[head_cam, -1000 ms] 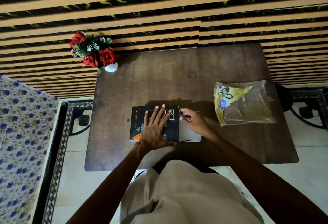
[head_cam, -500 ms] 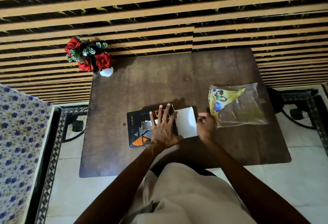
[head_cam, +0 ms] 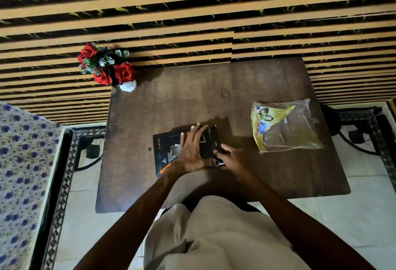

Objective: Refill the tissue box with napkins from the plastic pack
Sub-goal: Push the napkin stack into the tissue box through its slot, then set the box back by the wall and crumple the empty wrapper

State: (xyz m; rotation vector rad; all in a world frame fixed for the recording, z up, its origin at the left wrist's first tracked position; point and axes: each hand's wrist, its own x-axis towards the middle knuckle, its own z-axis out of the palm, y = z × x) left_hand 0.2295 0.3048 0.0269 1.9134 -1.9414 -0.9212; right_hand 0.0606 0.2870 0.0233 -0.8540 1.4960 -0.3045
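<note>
A black tissue box [head_cam: 164,152] with orange lettering lies flat on the dark wooden table [head_cam: 192,102], near its front middle. My left hand [head_cam: 191,149] rests flat on the box's top, fingers spread. My right hand [head_cam: 230,159] pinches the box's right end flap [head_cam: 215,140], which stands folded up against the end. A small white opening shows beside my left palm. The clear plastic pack [head_cam: 285,127] with a yellow-green printed label lies flat to the right, apart from both hands. It looks nearly empty.
A white vase of red roses [head_cam: 107,67] stands at the table's far left corner against the striped wall. A blue-flowered cloth [head_cam: 19,162] covers furniture on the left. Dark metal frames stand on the tiled floor at both sides.
The white-lined end flap, swung wide open half a second ago, is now folded up against the box's right end by my right hand. My left hand stayed pressed on the box.
</note>
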